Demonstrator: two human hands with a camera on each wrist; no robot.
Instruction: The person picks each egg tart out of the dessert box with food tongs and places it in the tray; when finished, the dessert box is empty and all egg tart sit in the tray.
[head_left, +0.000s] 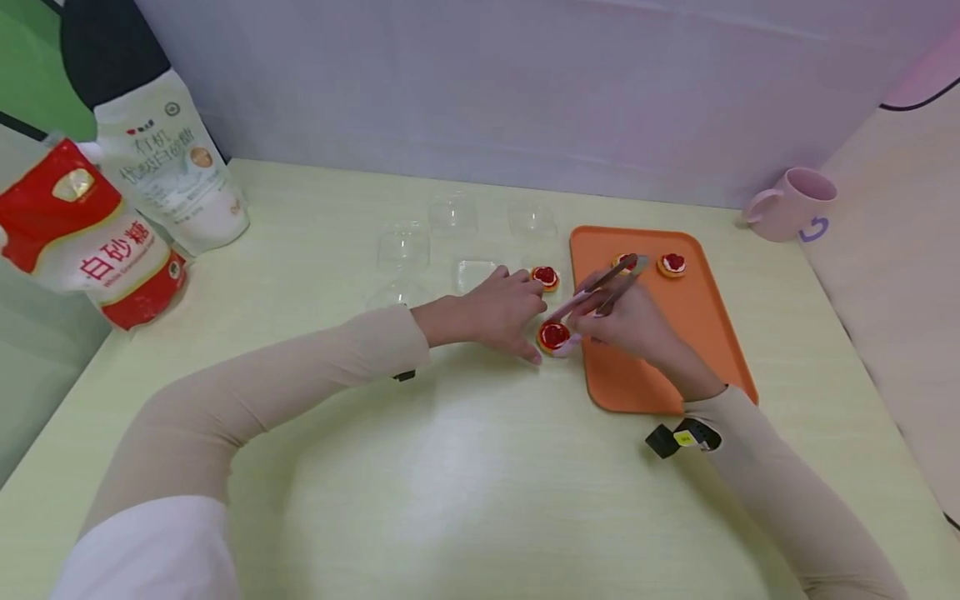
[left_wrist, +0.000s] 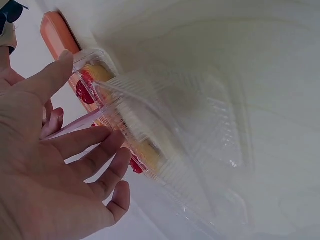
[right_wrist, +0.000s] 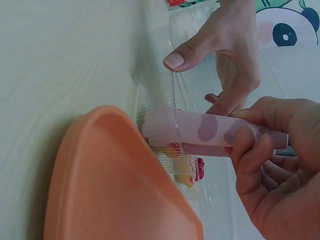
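My right hand [head_left: 622, 321] grips pink spotted tongs [right_wrist: 200, 127], whose scalloped tips reach into a clear plastic box [left_wrist: 165, 130] beside a red-topped tart [head_left: 554, 336]. A second tart [head_left: 545, 277] sits farther back in the same box. My left hand [head_left: 498, 308] is at the box's left side. Its thumb [right_wrist: 187, 55] rests at the box's rim, and its other fingers [left_wrist: 95, 145] lie loosely extended against the edge. Two more tarts are on the orange tray [head_left: 675, 383]: one [head_left: 672, 265] in plain sight, the other [head_left: 621, 260] partly behind the tongs.
Several clear plastic containers [head_left: 403, 246] stand behind the left forearm. A pink mug [head_left: 795, 204] is at the back right. Two sugar bags, one red and white [head_left: 112, 250] and one white [head_left: 176, 167], stand at the left. A wall rises behind the table.
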